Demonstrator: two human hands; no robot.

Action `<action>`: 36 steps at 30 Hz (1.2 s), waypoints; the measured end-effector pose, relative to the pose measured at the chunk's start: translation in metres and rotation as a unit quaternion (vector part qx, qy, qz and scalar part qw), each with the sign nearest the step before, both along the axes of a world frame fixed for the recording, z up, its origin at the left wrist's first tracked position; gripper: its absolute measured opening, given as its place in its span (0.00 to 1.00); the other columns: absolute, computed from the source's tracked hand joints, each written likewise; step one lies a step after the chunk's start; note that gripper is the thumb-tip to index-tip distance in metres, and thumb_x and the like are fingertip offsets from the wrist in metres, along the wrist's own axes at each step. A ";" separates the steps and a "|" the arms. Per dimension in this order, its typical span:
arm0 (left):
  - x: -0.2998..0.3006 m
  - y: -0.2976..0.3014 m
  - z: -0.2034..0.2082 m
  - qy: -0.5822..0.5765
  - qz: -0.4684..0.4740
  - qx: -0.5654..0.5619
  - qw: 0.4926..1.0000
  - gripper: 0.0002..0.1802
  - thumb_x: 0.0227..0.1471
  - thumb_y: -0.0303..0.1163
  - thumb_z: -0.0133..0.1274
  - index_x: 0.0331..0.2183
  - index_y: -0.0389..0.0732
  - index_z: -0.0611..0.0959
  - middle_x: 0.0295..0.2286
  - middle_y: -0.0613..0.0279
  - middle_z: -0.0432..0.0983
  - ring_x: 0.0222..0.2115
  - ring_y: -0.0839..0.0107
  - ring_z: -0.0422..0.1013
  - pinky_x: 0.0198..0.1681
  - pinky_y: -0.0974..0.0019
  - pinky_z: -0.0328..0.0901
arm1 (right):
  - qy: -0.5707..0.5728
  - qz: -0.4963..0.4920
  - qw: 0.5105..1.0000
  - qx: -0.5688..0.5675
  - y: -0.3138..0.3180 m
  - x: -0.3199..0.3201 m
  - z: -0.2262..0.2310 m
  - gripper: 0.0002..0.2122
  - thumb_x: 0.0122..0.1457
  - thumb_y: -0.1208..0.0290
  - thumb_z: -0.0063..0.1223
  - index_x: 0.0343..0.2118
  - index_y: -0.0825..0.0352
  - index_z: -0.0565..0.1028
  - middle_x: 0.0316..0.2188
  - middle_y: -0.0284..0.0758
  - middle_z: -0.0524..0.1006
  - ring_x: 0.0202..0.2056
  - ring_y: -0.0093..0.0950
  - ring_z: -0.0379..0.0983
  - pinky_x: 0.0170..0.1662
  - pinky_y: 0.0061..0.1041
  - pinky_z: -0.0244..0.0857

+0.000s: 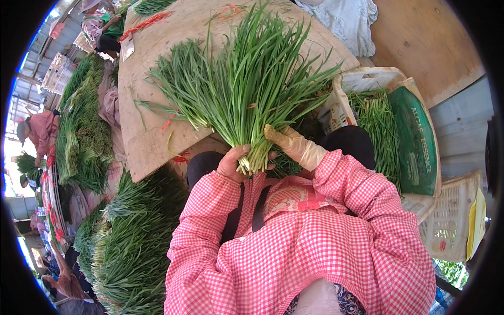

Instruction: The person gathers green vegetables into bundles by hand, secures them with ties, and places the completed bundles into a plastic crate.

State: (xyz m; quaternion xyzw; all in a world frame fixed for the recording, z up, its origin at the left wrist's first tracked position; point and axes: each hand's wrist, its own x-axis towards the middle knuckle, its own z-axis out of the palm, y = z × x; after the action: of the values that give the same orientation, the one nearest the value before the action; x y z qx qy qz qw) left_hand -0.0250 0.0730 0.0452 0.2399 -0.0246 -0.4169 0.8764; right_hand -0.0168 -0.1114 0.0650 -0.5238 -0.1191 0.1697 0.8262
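Observation:
A large bunch of garlic chives [255, 94] stands fanned out in front of me, its pale cut ends pointing toward my body. My bare left hand [233, 164] is wrapped round the stems close to those ends. Higher up on the other side, my right hand [295, 146], in a pale yellowish glove, grips the bunch; most of its fingers are hidden behind the leaves. Another heap of chives [184, 86] lies on the wooden board [152, 144] to the left of the held bunch, partly covered by it.
To my right, a white plastic crate [362, 76] holds more chives beside a green sheet [415, 142]. Big chive piles [139, 236] fill the lower left. Red ties [147, 25] and a white cloth [346, 23] lie at the board's far side. Other people [42, 131] sit at the left.

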 end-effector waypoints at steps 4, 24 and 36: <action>-0.001 0.007 -0.011 0.029 0.018 0.060 0.998 0.28 0.46 0.35 0.52 0.48 0.36 0.66 0.40 0.52 0.69 0.37 0.58 0.69 0.36 0.58 0.67 | 0.046 0.036 0.998 0.027 -0.002 -0.001 -0.012 0.23 0.54 0.52 0.49 0.48 0.62 0.68 0.42 0.29 0.71 0.44 0.21 0.64 0.47 0.20 0.58; -0.001 -0.013 0.015 -0.104 0.042 0.165 0.980 0.26 0.40 0.33 0.58 0.44 0.39 0.69 0.33 0.59 0.71 0.25 0.73 0.67 0.26 0.71 0.64 | -0.453 -0.252 0.637 -0.570 -0.015 0.020 0.063 0.17 0.49 0.61 0.54 0.37 0.65 0.65 0.30 0.38 0.73 0.28 0.37 0.72 0.30 0.31 0.65; 0.001 -0.009 0.007 -0.088 -0.004 0.134 0.987 0.30 0.40 0.32 0.58 0.46 0.38 0.68 0.38 0.55 0.71 0.24 0.77 0.64 0.23 0.75 0.60 | -0.347 -0.297 0.731 -0.507 -0.044 0.054 0.035 0.09 0.48 0.72 0.51 0.32 0.59 0.65 0.25 0.35 0.71 0.30 0.37 0.71 0.31 0.33 0.64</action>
State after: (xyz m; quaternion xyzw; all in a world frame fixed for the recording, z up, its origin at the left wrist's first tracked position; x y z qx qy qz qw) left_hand -0.0238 0.0636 0.0519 0.3905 -0.0468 -0.3974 0.8291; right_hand 0.0372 -0.1551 0.0997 -0.8959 -0.1321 -0.2423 0.3481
